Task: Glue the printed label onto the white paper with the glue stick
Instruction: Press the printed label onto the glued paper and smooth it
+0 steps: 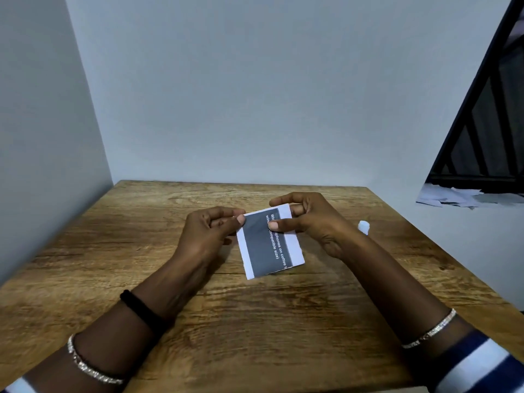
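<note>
A small printed label [262, 251], dark grey with white text and white margins, is held above the middle of the wooden table [255, 321]. My left hand [211, 232] pinches its upper left corner between thumb and fingers. My right hand [307, 219] pinches its upper right part, thumb on the printed face, fingers behind. A white glue stick [363, 226] stands on the table just right of my right wrist, partly hidden by it. No separate white sheet shows.
Grey walls close the table at the back and on the left. On the right, beyond the table edge, a dark window frame [487, 123] stands above a ledge with scattered white papers [453, 197].
</note>
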